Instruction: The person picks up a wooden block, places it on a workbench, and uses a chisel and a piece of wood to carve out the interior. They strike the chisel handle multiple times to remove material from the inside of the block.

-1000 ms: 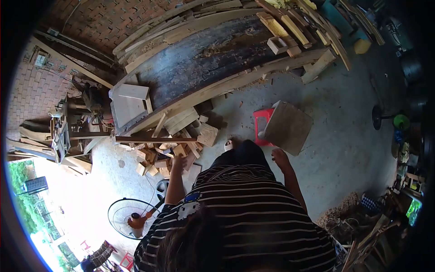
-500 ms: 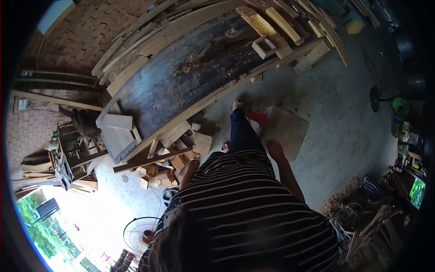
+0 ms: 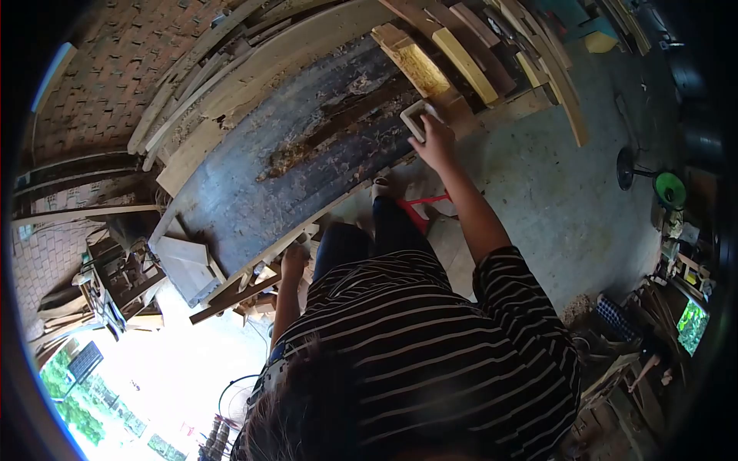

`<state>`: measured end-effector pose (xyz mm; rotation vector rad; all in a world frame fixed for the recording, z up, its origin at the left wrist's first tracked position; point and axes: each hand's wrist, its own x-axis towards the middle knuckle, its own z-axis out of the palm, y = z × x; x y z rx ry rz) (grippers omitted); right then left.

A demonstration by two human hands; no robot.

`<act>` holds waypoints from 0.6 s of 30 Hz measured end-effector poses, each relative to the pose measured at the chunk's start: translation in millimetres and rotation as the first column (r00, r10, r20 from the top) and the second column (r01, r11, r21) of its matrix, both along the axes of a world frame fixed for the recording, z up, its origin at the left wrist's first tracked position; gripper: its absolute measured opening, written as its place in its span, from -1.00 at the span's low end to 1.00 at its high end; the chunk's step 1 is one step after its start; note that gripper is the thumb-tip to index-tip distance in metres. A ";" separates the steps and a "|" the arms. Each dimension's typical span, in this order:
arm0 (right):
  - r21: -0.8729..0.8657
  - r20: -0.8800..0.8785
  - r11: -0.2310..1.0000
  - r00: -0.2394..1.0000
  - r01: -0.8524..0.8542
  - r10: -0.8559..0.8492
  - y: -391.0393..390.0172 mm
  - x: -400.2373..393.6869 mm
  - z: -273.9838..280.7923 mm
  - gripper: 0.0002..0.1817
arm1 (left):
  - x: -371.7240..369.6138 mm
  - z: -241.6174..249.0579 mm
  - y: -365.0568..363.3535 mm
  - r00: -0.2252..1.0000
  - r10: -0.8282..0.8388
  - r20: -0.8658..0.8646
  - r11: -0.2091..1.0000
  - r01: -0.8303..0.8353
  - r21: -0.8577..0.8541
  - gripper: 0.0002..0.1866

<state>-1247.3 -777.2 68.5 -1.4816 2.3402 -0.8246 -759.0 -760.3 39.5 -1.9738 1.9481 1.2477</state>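
My right hand [image 3: 436,144] reaches out to a small open wooden box [image 3: 413,115] near the workbench's edge. Its thumb is on the near side and its fingers are at the rim, closed on the box. Beside the box lies a long wooden piece with a yellow hollow [image 3: 423,67]. Dark and scuffed, the workbench [image 3: 254,188] carries scattered wood debris. My left hand [image 3: 293,260] hangs low beside the bench's near edge, close to a wooden bar [image 3: 238,298]; its fingers are mostly hidden from above.
Boards and strips [image 3: 469,65] lie along the bench's far right end, some jutting past it. Long planks [image 3: 284,46] line its back. A red stool-like thing [image 3: 419,215] stands by my legs. A fan [image 3: 626,169] is at the right, and a person [image 3: 653,361] is at lower right.
My right hand has risen from beside my body to the small wooden box. My left hand has moved up and left toward the bench edge. The view has shifted closer to the bench.
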 end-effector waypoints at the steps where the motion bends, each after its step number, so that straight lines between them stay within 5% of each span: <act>1: 0.093 -0.174 0.995 0.985 0.019 -0.003 -4.5 5.6 -4.7 -0.41 | -11.3 6.8 -0.6 0.974 -0.226 0.030 0.969 0.227 -0.091 -0.82; 3: 0.179 -0.347 0.982 0.938 0.053 0.012 -9.0 9.3 -13.5 -0.30 | -19.7 -5.9 3.7 0.995 -0.101 0.020 0.992 0.099 0.079 -0.80; 5: 0.428 -0.337 0.899 0.940 0.097 0.058 -10.4 15.2 -26.3 -0.26 | 16.7 -64.7 21.8 0.807 -0.590 0.001 0.785 0.574 -0.235 -0.80; 9: 0.277 -0.428 0.945 0.903 0.175 -0.042 -15.0 13.7 -53.9 -0.67 | 36.5 -79.9 23.8 0.851 -0.521 -0.073 0.853 0.521 -0.011 -0.73; 11: 0.353 -0.410 0.920 0.912 0.172 -0.014 -21.4 13.6 -36.9 -0.73 | 42.4 -74.9 13.2 0.963 -0.263 0.053 0.931 0.239 0.275 -0.65; 12: 0.427 -0.380 0.889 0.925 0.164 0.012 -22.8 14.3 -29.9 -0.79 | 50.9 -77.3 14.3 0.986 -0.147 0.075 0.962 0.125 0.244 -0.58; 17: 0.376 -0.434 0.918 0.899 0.127 0.054 -22.4 13.3 -27.7 -0.80 | 54.5 -66.1 -11.6 0.968 -0.247 0.051 0.955 0.234 0.185 -0.61; 18: 0.350 -0.424 0.930 0.904 0.111 0.051 -20.6 14.3 -27.6 -0.80 | 50.9 -63.4 -16.1 0.901 -0.420 0.105 0.904 0.405 0.140 -0.67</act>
